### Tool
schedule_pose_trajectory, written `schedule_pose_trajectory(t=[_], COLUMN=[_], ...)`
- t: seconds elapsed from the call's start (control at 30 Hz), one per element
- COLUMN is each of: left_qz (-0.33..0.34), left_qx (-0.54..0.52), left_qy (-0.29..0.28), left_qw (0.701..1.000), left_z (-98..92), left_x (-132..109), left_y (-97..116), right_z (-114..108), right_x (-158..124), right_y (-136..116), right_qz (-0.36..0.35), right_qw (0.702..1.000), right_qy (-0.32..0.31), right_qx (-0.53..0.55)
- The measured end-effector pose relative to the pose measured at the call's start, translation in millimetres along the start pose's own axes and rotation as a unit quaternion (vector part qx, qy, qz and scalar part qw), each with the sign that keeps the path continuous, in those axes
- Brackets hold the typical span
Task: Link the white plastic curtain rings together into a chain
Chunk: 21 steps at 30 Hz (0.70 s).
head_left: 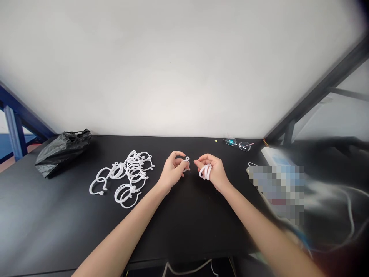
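Note:
My left hand [174, 169] pinches a white plastic curtain ring [187, 159] between thumb and fingers; its small eyelet points up, and most of the ring is hidden by the hand. Close by on the right, my right hand [213, 169] is closed with several white curtain rings [205, 172] hanging in its grip. Its thumb and index fingertips point toward the left hand, and a small gap separates the two hands. A loose pile of white curtain rings [135, 169] lies on the black table [190, 223], left of my left hand. Some of them are opened at their clasps.
A crumpled black plastic bag [65, 148] lies at the table's back left. Eyeglasses [238, 143] rest near the wall [178, 69] at the back right. Along the right side are a white box [273, 156], a blurred-out patch and cables. Metal frame bars [323, 84] rise at both sides.

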<state>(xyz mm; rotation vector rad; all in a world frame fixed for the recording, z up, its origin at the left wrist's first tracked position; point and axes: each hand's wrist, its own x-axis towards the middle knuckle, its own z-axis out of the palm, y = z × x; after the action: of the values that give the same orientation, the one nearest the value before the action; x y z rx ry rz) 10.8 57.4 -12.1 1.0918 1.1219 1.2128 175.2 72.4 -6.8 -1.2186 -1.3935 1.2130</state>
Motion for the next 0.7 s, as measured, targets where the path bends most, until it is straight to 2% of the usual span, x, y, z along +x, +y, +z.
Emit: schedule_pose_trajectory(t=[0.07, 0.23, 0.57, 0.7], left_qz=[-0.028, -0.074, -0.099, -0.131], left_qx=[0.018, 0.001, -0.036, -0.102], left_qy=[-0.002, -0.028, -0.11, -0.073], left_qw=[0.999, 0.997, 0.988, 0.983], left_z=[1.3, 5.1, 3.2, 0.4], left_x=[-2, -5, -10, -7], left_y=[3, 7, 7, 7], right_z=[-3, -5, -8, -10], right_x=[1, 0, -2, -1], right_y=[1, 2, -5, -8], right_qz=[-0.005, -0.031, -0.062, -0.05], right_qw=[1.0, 0.995, 0.995, 0.995], right_qy=[-0.004, -0.07, -0.076, -0.081], right_qx=[-0.023, -0.062, 0.008, 0.022])
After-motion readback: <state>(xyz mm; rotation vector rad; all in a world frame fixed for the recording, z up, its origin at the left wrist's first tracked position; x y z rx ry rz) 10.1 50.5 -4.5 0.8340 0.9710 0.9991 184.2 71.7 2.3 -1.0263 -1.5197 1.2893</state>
